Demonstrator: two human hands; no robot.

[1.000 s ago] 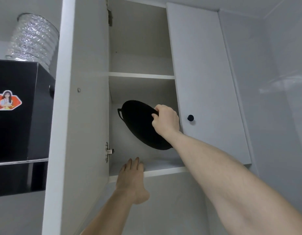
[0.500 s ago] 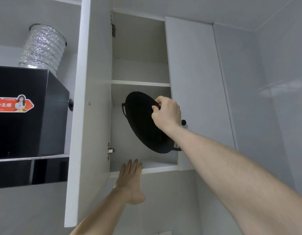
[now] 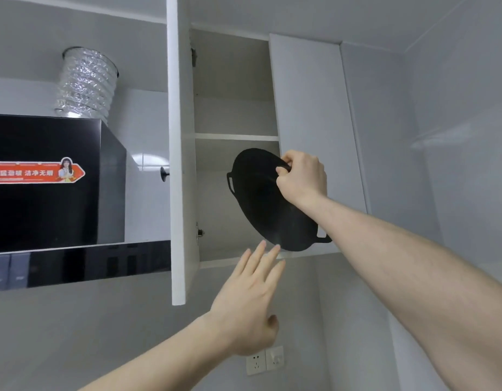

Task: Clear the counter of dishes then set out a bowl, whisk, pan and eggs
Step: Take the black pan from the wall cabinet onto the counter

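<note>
Nearest the camera, the left hand (image 3: 245,303) reaches upward with its fingers (image 3: 255,256) straight and spread, palm toward the wall, holding nothing; the fingertips end just below the lower rim of the pan, and whether they touch it cannot be told. Behind that hand, low on the grey wall, sits a white wall socket (image 3: 264,360). Farther up, the right hand (image 3: 302,177) has its fingers curled tightly over the upper edge of the black pan (image 3: 261,201), grasping it. The pan is tilted steeply on its side, its dark round face toward the camera, a small loop handle at its left edge and another at its lower right. It hangs at the mouth of the lower compartment of the wall cabinet (image 3: 235,108), above the bottom shelf. The open cabinet door (image 3: 180,153) stands edge-on at the left. Beyond it are the black range hood (image 3: 55,187) and its silver vent duct (image 3: 87,83).
</note>
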